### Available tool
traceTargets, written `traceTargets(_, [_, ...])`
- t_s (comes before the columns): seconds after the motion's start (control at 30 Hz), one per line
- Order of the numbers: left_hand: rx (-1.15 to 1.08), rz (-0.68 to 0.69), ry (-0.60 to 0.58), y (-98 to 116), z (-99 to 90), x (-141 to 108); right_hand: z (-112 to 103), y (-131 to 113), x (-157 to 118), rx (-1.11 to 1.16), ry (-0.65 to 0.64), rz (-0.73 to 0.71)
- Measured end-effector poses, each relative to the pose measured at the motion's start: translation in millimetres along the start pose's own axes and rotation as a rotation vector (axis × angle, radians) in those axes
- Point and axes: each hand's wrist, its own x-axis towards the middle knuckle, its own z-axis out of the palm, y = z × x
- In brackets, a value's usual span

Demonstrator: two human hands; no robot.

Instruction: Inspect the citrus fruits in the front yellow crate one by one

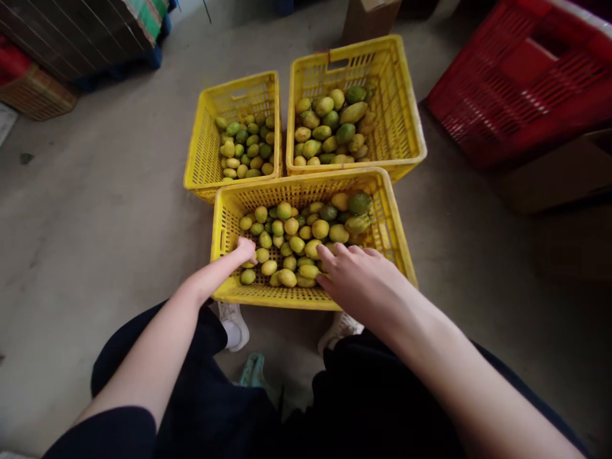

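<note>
Nearest me on the floor is a yellow plastic crate [313,303] holding many yellow-green lemons [297,245]. Inside its left end, my left hand [247,248] reaches down with curled fingers around a lemon [248,264] that is mostly covered. My right hand [356,274] hovers over or rests on the fruit at the crate's right side, palm down and fingers apart; whether the fingertips touch the lemons is unclear. Larger fruit, including a dark green one [359,203], lies in the far right corner.
Behind stand two more yellow crates, a left one [191,150] and a right one [404,108], both holding similar fruit. A red crate [521,83] is at right, a cardboard box [368,19] at the back. Strapped goods [81,38] occupy the upper left. My shoes [234,325] are close to the front crate.
</note>
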Motion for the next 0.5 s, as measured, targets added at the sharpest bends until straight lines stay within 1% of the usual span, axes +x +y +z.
traceTargets(0.07, [0.019, -0.051, -0.067, 11, -12.5, -19, -2, 3, 1, 0.004, 0.002, 0.028])
traceTargets(0.1, [0.037, -0.083, -0.124, 18, -19.9, -31, -3, 5, 2, 0.010, 0.006, 0.037])
traceTargets(0.2, [-0.052, -0.104, -0.351, 39, -40.3, -83, -3, 8, 6, 0.080, 0.019, 0.031])
traceTargets(0.23, [-0.194, -0.076, -0.481, 45, -44.6, -104, -2, 10, 9, 0.118, 0.014, 0.027])
traceTargets(0.27, [-0.353, -0.008, -0.582, 52, -47.1, -127, 2, 13, 12, 0.155, 0.006, 0.029])
traceTargets(0.3, [-0.511, 0.060, -0.635, 57, -47.7, -149, 7, 16, 17, 0.178, 0.003, 0.040])
traceTargets(0.33, [-0.673, 0.112, -0.643, 61, -46.4, -170, 15, 20, 23, 0.192, 0.003, 0.055])
traceTargets(0.37, [-0.830, 0.137, -0.641, 65, -43.5, -188, 26, 24, 31, 0.210, 0.016, 0.068])
traceTargets(0.4, [-0.997, 0.150, -0.623, 67, -39.6, -204, 38, 29, 40, 0.303, 0.056, 0.076])
traceTargets(0.43, [-1.166, 0.157, -0.588, 68, -35.5, -215, 54, 32, 50, 0.394, 0.091, 0.062])
traceTargets(0.5, [-1.468, 0.177, -0.481, 68, -29.2, -226, 88, 35, 70, 0.568, 0.102, 0.063])
